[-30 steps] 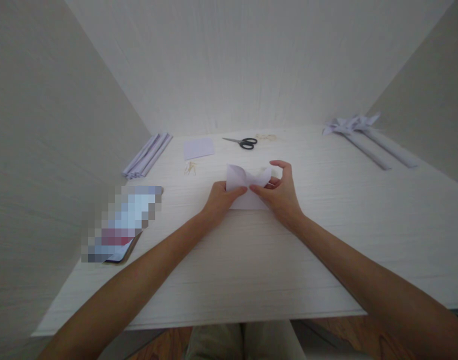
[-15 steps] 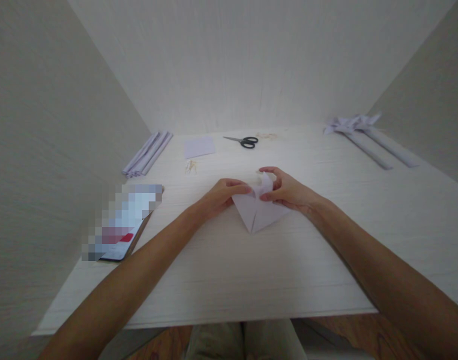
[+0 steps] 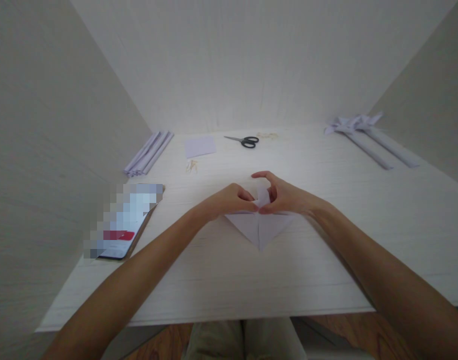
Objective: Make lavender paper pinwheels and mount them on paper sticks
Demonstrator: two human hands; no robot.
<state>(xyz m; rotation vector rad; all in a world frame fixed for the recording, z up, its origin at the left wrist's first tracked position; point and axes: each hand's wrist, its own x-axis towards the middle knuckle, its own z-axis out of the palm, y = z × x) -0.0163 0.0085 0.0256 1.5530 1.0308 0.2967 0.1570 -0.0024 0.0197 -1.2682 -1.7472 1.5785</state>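
Observation:
A folded sheet of pale lilac paper (image 3: 259,229) lies on the white table (image 3: 221,280) in front of me, its point turned toward me. My left hand (image 3: 229,200) pinches the paper's upper edge from the left. From the right, my right hand (image 3: 285,196) pinches the same raised flap, fingers curled. The two hands nearly touch over the middle of the fold.
A phone (image 3: 126,220) lies at the left. Farther back are a bundle of rolled paper sticks (image 3: 148,153), a small paper square (image 3: 199,146), scissors (image 3: 244,141) and small clips (image 3: 191,166). Folded paper shapes on long paper rolls (image 3: 367,135) lie at the back right. Walls close three sides.
The paper was turned so its point faces me and pulled nearer. Both hands came together on the upper flap and closed on it.

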